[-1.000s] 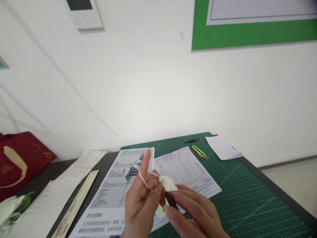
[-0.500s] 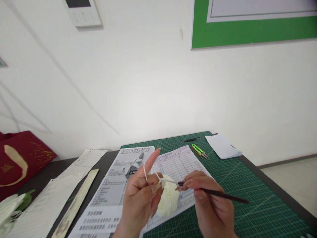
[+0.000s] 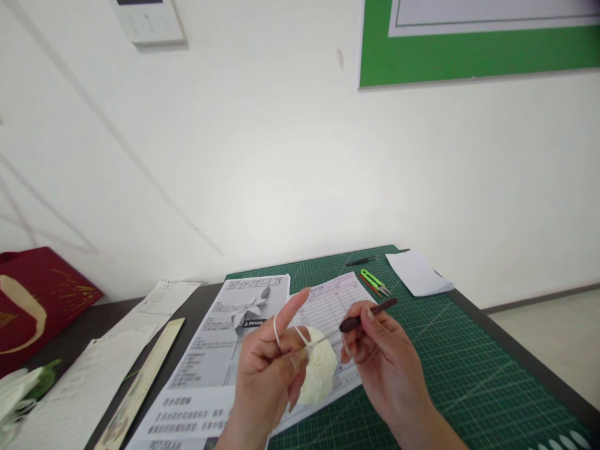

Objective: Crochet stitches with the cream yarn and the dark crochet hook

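Note:
My left hand (image 3: 269, 369) pinches a small bit of white yarn between thumb and fingers, its index finger stretched up with a strand (image 3: 276, 331) looped round it. In my right hand (image 3: 387, 356) is a crochet hook (image 3: 370, 314) with a dark brown handle, held between thumb and fingers. The hook's thin metal shaft points left and meets the yarn at my left fingertips; its very tip is hidden there. Behind and below my left fingers, a ball of cream yarn (image 3: 319, 372) rests on the printed sheets.
Under the hands lie a printed pattern sheet (image 3: 197, 375), a ruled form (image 3: 337, 297) and a green cutting mat (image 3: 469, 375). Green thread snips (image 3: 372, 280), a dark slim tool (image 3: 360, 261) and white paper (image 3: 417, 273) lie behind. Leftward are a ruler (image 3: 145, 381), handwritten sheets (image 3: 89, 387) and a red bag (image 3: 47, 294).
My right hand has rolled over, so the hook's handle now slants up to the right rather than down. My left hand keeps its pinch on the yarn. The view shifts slightly.

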A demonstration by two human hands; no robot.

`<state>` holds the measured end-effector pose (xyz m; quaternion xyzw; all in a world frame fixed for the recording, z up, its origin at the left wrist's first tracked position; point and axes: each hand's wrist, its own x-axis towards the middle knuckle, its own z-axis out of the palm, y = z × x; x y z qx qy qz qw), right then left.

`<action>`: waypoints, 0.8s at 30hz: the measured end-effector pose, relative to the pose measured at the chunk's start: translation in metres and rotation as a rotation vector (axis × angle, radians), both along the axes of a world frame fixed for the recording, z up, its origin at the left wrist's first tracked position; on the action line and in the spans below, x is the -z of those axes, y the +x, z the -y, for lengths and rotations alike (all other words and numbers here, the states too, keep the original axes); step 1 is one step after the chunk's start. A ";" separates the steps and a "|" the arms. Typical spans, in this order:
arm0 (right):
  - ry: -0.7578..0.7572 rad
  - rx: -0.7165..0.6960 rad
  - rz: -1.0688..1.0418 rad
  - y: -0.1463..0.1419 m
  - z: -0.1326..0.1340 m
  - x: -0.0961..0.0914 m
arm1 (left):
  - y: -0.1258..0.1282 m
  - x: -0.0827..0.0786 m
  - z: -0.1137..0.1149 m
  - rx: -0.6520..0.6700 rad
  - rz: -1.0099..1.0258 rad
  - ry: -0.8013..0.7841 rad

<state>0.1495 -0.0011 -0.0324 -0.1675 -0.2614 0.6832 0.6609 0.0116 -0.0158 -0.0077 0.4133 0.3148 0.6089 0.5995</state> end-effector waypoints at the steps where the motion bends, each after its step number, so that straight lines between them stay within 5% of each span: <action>1: -0.044 -0.052 -0.029 0.000 -0.002 0.000 | 0.001 0.001 0.001 -0.035 -0.025 0.010; 8: -0.153 -0.134 -0.100 -0.001 -0.006 0.003 | 0.012 0.015 0.002 -0.198 -0.182 0.150; 17: -0.022 0.092 0.145 -0.008 0.002 0.006 | 0.027 0.024 0.000 -0.347 -0.265 0.200; 20: 0.202 0.368 0.410 -0.008 0.007 0.011 | 0.032 0.022 0.001 -0.361 -0.155 0.097; 24: 0.876 0.669 0.826 -0.004 0.013 0.014 | 0.026 0.010 -0.001 -0.195 0.207 -0.137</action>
